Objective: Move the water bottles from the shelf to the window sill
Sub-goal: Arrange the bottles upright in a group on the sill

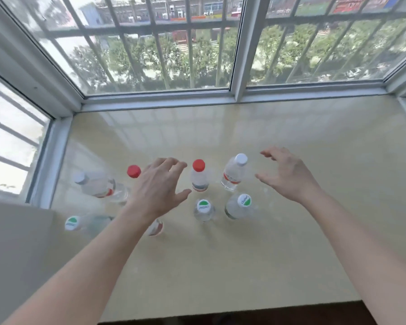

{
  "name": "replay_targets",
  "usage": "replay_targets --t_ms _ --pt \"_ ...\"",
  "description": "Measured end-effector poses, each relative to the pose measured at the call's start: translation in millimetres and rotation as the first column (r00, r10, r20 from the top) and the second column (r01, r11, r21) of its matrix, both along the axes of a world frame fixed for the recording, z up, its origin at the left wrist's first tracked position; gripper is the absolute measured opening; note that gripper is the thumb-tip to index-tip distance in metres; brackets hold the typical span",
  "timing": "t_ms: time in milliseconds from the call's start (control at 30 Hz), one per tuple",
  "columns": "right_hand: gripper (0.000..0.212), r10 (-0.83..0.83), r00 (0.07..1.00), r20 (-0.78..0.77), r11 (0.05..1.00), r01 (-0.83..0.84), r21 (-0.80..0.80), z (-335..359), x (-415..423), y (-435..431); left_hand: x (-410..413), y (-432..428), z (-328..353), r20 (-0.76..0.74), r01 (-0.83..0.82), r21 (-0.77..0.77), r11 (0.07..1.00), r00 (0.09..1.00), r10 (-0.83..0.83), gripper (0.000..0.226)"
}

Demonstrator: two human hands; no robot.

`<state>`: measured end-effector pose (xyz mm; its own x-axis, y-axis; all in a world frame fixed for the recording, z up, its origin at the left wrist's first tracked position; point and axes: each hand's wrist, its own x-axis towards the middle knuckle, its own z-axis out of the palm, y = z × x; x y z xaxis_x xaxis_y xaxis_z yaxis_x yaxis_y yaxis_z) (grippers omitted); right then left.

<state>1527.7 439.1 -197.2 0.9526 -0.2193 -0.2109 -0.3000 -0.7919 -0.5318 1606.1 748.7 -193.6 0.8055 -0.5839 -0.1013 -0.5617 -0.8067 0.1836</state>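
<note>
Left hand (pixel 158 186) spread, empty | right hand (pixel 288 178) spread, empty | bottles (pixel 198 175) upright on sill (pixel 291 242) | labels unreadable

Looks like a home, upper-floor flat w/ bay window. Glossy beige stone window sill (pixel 291 141), white-framed panes (pixel 238 66) w/ grey metal security bars (pixel 155 43) outside. Green trees (pixel 197 64) and brick residential blocks (pixel 150 10) seen below thru glass.

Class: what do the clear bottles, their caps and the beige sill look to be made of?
Clear water bottles: likely thin plastic; the sill shows through. Red screw cap: opaque matte plastic, apparently. Beige window sill: polished stone or tile, perhaps; it mirrors the window frame.
</note>
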Motion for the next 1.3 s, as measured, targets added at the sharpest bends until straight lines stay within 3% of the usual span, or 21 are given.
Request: replay_targets --t_ms 233,533,733,967,1100,1300 --pt "0.065 0.080 0.993 -0.088 0.994 -0.073 0.080 -53.8 28.5 4.0 12.6 -23.2 -31.1 -0.044 -0.103 0.019 0.995 0.994 0.104 0.065" --pt "0.071 0.072 0.989 -0.130 0.997 -0.069 0.028 -84.0 51.2 17.8 24.5 -43.3 -54.7 -0.176 -0.152 -0.059 0.987 0.975 0.140 0.069" --pt "0.051 0.144 0.985 -0.099 0.981 -0.129 0.148 -95.0 60.0 6.8 33.8 -49.8 -66.8 -0.267 -0.250 -0.137 0.958 0.941 0.208 0.068" --pt "0.047 0.224 0.972 -0.072 0.938 -0.195 0.285 -97.6 66.2 3.4 37.0 -49.5 -72.3 -0.372 -0.288 -0.232 0.929 0.909 0.188 0.056" --pt "0.057 0.195 0.979 -0.062 0.943 -0.169 0.288 -101.2 65.0 5.4 36.8 -47.8 -76.8 -0.415 -0.298 -0.256 0.920 0.893 0.173 0.061" --pt "0.064 0.091 0.995 -0.045 0.955 -0.075 0.287 -119.3 61.8 11.6 31.2 -50.6 -97.9 -0.465 -0.438 -0.311 0.843 0.844 0.267 0.059"
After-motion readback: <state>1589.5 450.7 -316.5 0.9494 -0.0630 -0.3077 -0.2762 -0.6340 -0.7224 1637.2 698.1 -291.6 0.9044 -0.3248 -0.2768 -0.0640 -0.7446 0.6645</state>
